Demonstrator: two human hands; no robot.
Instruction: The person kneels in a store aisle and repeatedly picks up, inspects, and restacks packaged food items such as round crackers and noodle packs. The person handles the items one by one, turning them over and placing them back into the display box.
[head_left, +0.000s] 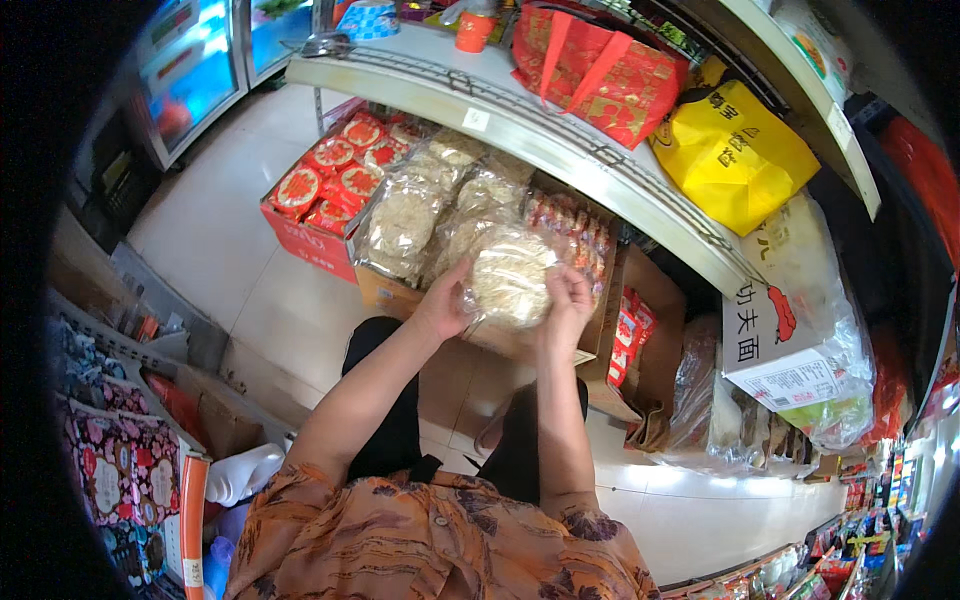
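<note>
Between my two hands is a clear plastic pack of round, pale dried noodle cakes (514, 277). My left hand (448, 300) grips its left edge, and my right hand (568, 298) grips its right edge, thumb on top. The pack is over a cardboard box (386, 292) filled with similar noodle packs (403, 217). Left of that box, a red carton (307, 244) contains red-wrapped round packs (298, 190). Small red-and-white packs (577, 229) stand in rows to the right of the noodle packs. The fingers under the held pack are partly hidden.
A metal shelf edge (540, 142) crosses above the boxes, with a red bag (600, 79) and a yellow bag (739, 157) on it. To the right are an open carton (652, 292) and a large white box (795, 315). Another shelf (196, 517) stands lower left.
</note>
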